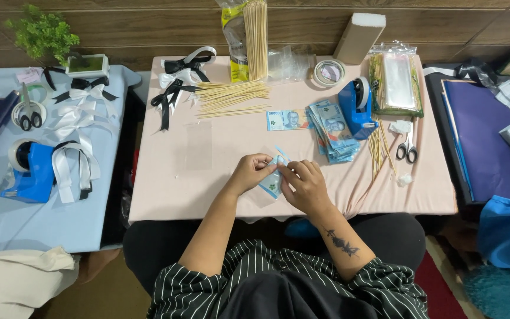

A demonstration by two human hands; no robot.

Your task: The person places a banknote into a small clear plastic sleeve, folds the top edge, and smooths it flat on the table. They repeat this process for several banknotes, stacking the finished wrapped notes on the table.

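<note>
Both hands pinching folded light-blue paper banknote [274, 177] over near edge of pink-clothed counter [208, 177]: left hand [249, 172] grip closed on left side, right hand [303, 184] on right. Fold partway. Fanned blue banknote stack [333, 130], loose wooden skewers [231, 97] untouched beyond.

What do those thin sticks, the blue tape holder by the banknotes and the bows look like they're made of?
The thin sticks look like bamboo or pale wood: matte, straw-coloured, straight. The blue tape dispenser looks like moulded plastic, smooth with a slight sheen. The black and white bows seem to be satin ribbon, judging by their soft shine.
</note>
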